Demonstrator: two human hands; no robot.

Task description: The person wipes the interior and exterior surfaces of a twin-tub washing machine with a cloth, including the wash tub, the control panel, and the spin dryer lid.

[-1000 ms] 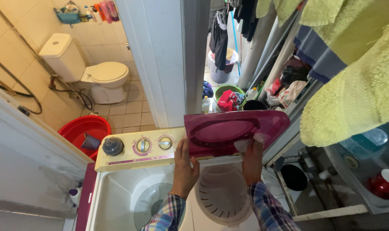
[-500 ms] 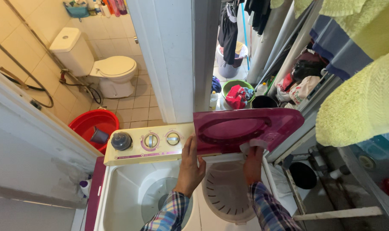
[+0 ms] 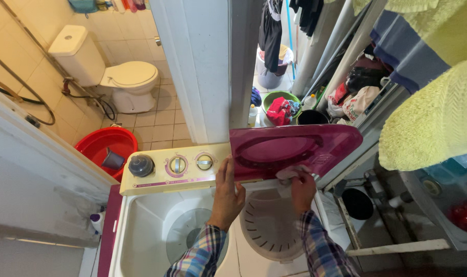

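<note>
A twin-tub washing machine stands below me, with a cream control panel (image 3: 172,166) and three dials. Its magenta spinner lid (image 3: 295,149) is raised upright. My left hand (image 3: 227,197) grips the lid's left lower edge. My right hand (image 3: 301,189) presses a small white cloth (image 3: 290,173) against the lid's lower front. Under the lid the white perforated spin tub (image 3: 272,225) is uncovered. To the left, the wash tub (image 3: 161,231) is uncovered too, its grey pulsator showing.
A toilet (image 3: 121,82) and a red basin (image 3: 102,146) sit in the tiled bathroom at left. A white door frame (image 3: 202,72) rises behind the machine. Yellow-green towels (image 3: 439,118) hang at right; a green basin of clothes (image 3: 280,105) and a black bucket (image 3: 357,204) stand beyond.
My right hand with the cloth has slid along the lid's lower edge, ending a little further left. My left hand stays on the lid; the view shifted slightly.
</note>
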